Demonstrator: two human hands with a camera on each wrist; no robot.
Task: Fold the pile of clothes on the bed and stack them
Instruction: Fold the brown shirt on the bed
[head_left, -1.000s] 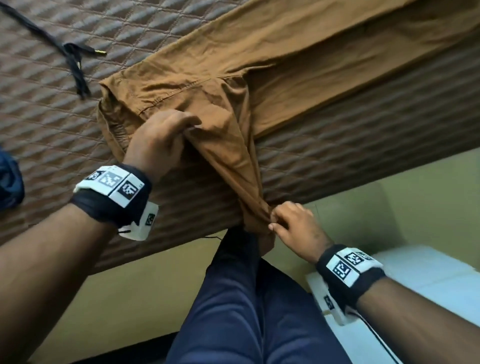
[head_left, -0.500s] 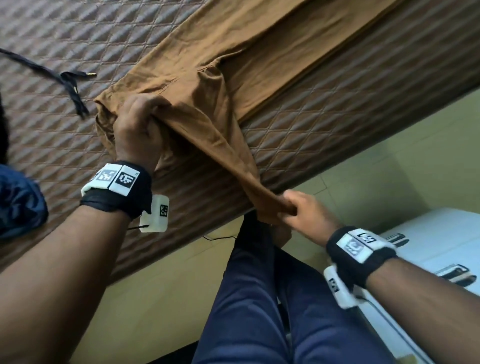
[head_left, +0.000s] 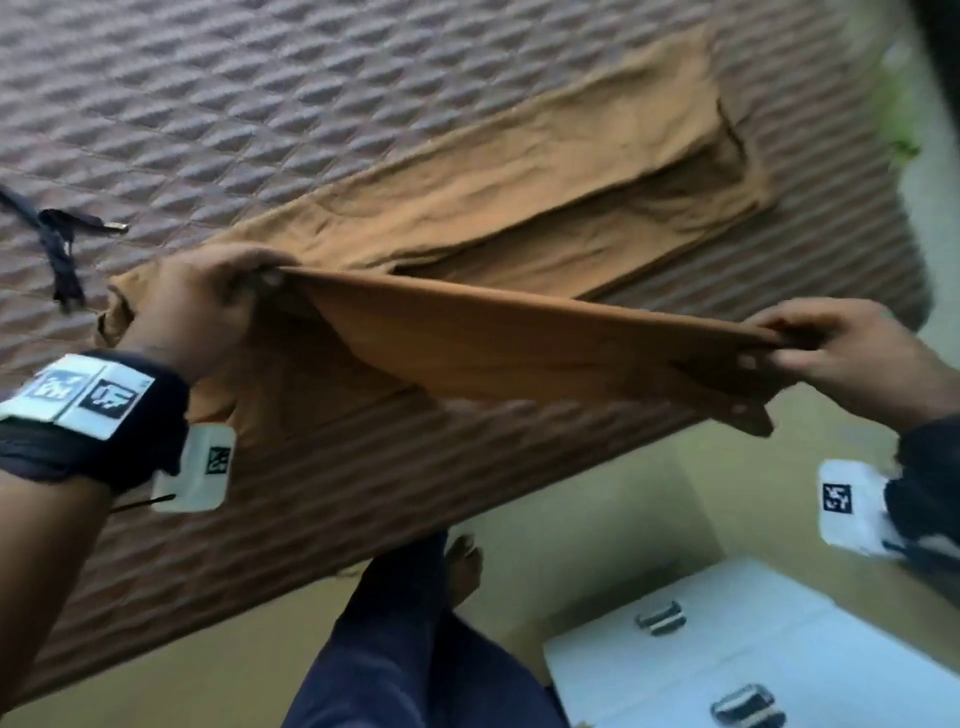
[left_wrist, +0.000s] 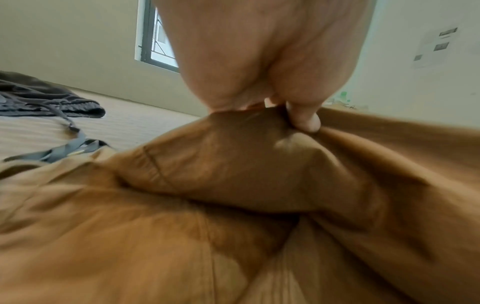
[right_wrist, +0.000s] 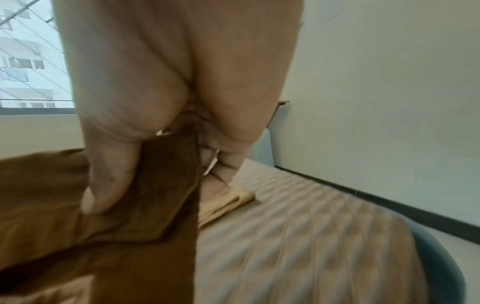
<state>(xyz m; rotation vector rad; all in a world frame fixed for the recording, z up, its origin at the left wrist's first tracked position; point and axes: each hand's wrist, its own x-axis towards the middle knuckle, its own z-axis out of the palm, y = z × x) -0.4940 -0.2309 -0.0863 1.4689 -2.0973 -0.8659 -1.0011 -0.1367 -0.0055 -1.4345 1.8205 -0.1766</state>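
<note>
Holding one leg of the brown trousers (head_left: 519, 343) stretched in the air between both hands. My left hand (head_left: 208, 296), at 9 o'clock in the head view, has fingers curled tight on a bunch of cloth near the crotch; the left wrist view shows the fingertips (left_wrist: 303, 121) pinching a fold. My right hand (head_left: 852, 353), at 3 o'clock, pinches the hem end, thumb (right_wrist: 109, 179) flat on one face of the cloth and the other fingers behind it. Neither hand is slack.

The other leg lies flat on the quilted bed (head_left: 260, 104), running up toward 1 o'clock. The waist end sits on the bed under my left wrist, near the bed edge.

Handling, my read: light woven cotton, soft, no stiffness. It sags where unsupported and only stays straight under tension, as the taut span shows. Not slippery, not fragile, and a pinch holds it fine. The creases on the flat leg suggest it wrinkles easily, so I should pull it smooth before laying it down. Best holds are hem corners, seams and waistband, since mid-panel grabs just bunch up.

Next, I guess, lay this leg over the flat one, edges matched.

A dark drawstring (head_left: 57, 244) lies on the bed at 9 o'clock, apart from the trousers. A dark garment (left_wrist: 44, 98) lies further off, seen from the left wrist.
</note>
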